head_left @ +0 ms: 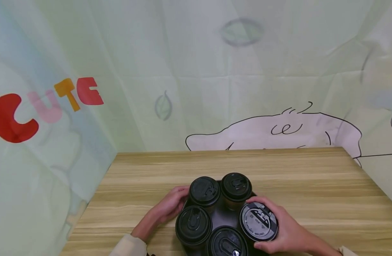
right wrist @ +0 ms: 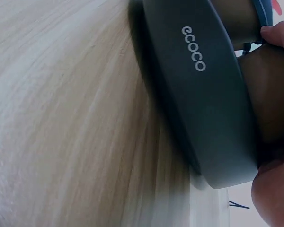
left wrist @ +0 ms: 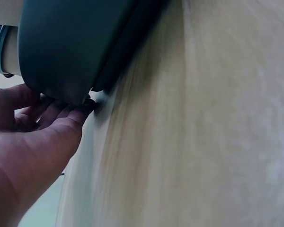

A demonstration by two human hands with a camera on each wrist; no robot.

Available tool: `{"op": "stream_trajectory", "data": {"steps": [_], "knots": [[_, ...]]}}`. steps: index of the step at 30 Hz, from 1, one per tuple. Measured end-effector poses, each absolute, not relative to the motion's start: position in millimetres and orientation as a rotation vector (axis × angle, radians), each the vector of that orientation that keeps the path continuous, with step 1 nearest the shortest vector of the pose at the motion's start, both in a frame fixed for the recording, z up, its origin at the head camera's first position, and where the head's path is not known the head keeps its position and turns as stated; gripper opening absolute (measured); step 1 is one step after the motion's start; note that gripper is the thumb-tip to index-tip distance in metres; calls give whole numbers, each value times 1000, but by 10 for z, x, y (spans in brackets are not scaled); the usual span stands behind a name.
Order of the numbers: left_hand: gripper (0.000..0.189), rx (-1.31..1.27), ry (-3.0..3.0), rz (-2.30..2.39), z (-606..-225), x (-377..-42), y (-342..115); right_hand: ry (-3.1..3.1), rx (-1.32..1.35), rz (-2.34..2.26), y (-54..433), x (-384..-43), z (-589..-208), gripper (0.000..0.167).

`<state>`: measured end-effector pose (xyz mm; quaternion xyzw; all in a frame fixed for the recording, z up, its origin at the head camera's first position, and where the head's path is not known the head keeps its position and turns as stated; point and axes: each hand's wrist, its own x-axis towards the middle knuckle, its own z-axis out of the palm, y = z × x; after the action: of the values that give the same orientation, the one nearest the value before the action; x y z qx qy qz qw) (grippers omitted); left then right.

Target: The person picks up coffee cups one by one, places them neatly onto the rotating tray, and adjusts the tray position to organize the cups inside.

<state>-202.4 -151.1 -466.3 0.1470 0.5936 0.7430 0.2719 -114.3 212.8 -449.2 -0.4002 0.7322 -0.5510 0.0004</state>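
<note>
Several paper cups with black lids, one lid (head_left: pixel 204 191) at the back left among them, stand in a ring on a black tray (head_left: pixel 222 217). The cup at the right has a grey-and-black printed label on its lid (head_left: pixel 259 221). My right hand (head_left: pixel 287 227) grips this cup, thumb in front and fingers behind; its brown side (right wrist: pixel 270 90) shows in the right wrist view. At the tray's back left, my left hand (head_left: pixel 171 204) holds the edge, fingers curled at the lower rim of the dark wall (left wrist: pixel 71 47) in the left wrist view.
The tray's side wall (right wrist: pixel 203 104) reads "ecoco". Below lies a wooden table (head_left: pixel 144 177), its back edge near a printed cloth backdrop (head_left: pixel 135 89). Coloured letters (head_left: pixel 15 119) spell "CUTE" at the left of the cloth.
</note>
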Motion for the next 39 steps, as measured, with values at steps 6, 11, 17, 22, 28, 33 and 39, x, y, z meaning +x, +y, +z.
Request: {"op": "stream_trajectory", "data": {"steps": [6, 11, 17, 22, 28, 33, 39], "knots": [[40, 376, 1605, 2001, -4658, -2013, -1518, 2331, -1220, -1725, 2112, -1157, -4530, 91], [39, 365, 1604, 2005, -4657, -2016, -1515, 2391, -1204, -1691, 2105, -1151, -4526, 90], [37, 374, 1591, 2019, -4661, -2024, -1510, 2484, -1158, -1612, 2110, -1120, -4524, 91], [38, 380, 1591, 2016, -4660, -2021, -1515, 2566, -1191, -1551, 2130, -1121, -4543, 93], [39, 381, 1607, 1995, -4648, -2028, -1518, 2599, -1205, -1539, 2149, -1122, -4556, 95], [38, 391, 1627, 1974, -4640, -2040, -1522, 2630, -1202, -1491, 2146, -1119, -4536, 96], [35, 398, 1648, 1950, -4631, -2054, -1526, 2729, -1275, -1404, 2155, -1132, -4509, 102]]}}
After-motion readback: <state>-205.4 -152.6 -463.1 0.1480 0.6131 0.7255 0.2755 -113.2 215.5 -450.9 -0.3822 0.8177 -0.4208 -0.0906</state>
